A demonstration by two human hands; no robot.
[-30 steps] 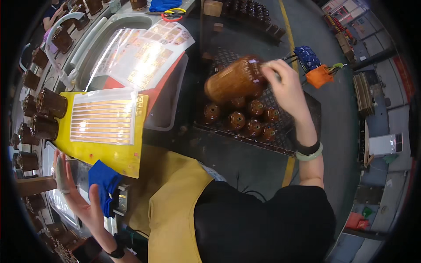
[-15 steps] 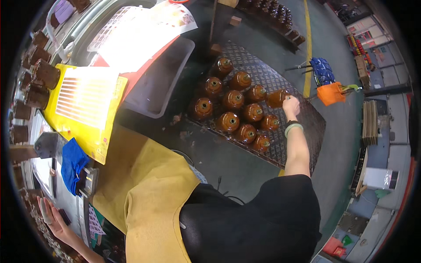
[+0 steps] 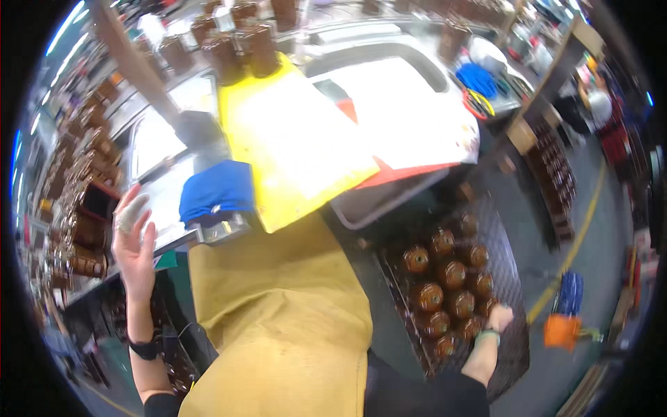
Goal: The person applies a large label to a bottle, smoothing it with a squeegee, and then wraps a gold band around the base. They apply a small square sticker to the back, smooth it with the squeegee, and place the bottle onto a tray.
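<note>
My left hand [image 3: 133,247] is raised beside the workbench edge with its fingers apart, holding nothing. A pale wrap covers one finger. The nearest thing to it on the bench is a blue cloth [image 3: 217,190]. Low on the right, my right hand [image 3: 499,318] is closed at the outer end of a group of glossy brown jars. Its fingers grip a brown jar [image 3: 488,306], which the hand partly covers. Several more brown jars [image 3: 452,274] stand in rows beside it on a dark patterned platform [image 3: 511,278]. Motion blurs the fingertips.
A yellow sheet [image 3: 285,139] and white paper sheets [image 3: 410,111] lie over a grey tub [image 3: 368,208]. Scissors [image 3: 479,103] lie at the bench's far right. An orange bag [image 3: 561,331] hangs by a blue roll [image 3: 571,293]. Dark brown jars [image 3: 260,48] line the back.
The view has swung left towards the bench, so the jars and my right hand sit lower right. My right hand stays on the same jar; my left hand shows higher, fingers still apart.
</note>
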